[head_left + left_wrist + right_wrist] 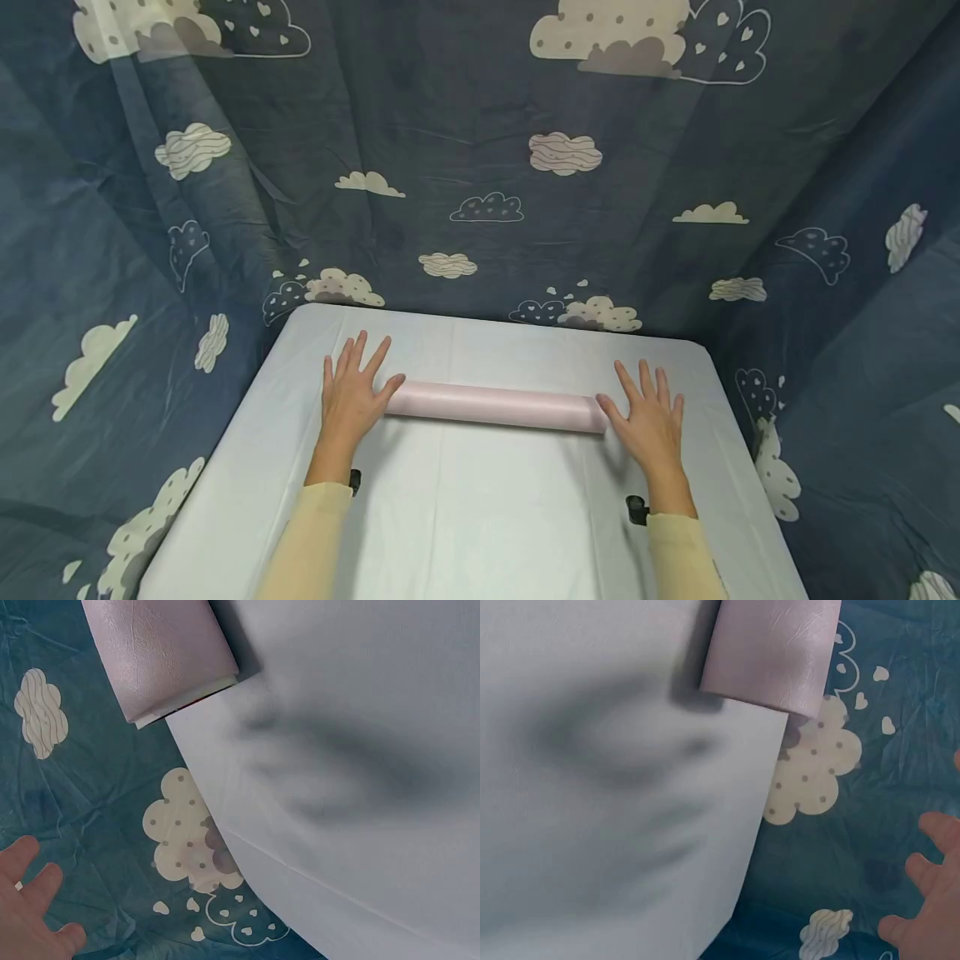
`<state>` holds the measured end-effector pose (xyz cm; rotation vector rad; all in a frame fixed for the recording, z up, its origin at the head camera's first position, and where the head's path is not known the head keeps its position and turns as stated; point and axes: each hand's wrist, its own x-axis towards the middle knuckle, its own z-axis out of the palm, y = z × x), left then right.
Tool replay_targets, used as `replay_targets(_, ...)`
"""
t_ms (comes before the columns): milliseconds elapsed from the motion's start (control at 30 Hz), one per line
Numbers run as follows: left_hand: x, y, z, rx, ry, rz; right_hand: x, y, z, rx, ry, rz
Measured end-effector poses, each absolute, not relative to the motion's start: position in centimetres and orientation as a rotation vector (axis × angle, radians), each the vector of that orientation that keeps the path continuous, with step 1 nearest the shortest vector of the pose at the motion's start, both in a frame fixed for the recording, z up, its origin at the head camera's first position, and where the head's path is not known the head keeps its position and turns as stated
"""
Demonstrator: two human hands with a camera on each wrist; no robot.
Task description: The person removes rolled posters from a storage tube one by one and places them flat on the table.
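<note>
A pale pink roll [495, 406] of sheet material lies crosswise on the white tabletop. Near its left end hovers my left hand [351, 408], fingers spread and thumb toward the roll. At the other end my right hand [651, 425] is held likewise, its thumb overlapping the roll's tip in the head view. Both palms face down and grip nothing. In the left wrist view the roll's end [165, 660] shows layered edges, apart from the left fingers [41, 889]. The right wrist view shows the creased roll surface [772, 656], with the right fingers [924, 874] off to the side.
The white-covered table [510, 525] has rounded far corners. Dark blue cloth [465, 108] printed with clouds hangs behind it and on both sides. Hand shadows fall on the white surface. A dark band [637, 510] sits at the right wrist.
</note>
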<state>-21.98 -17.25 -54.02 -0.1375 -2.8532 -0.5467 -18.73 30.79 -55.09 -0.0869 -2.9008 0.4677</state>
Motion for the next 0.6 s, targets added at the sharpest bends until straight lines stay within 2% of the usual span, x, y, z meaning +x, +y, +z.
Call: replay_targets(600, -22.0, -16.1, -55.1, -0.229, -2.853, -0.590, -18.8, 29.0, -56.0, 0.002, -2.897, 0.530)
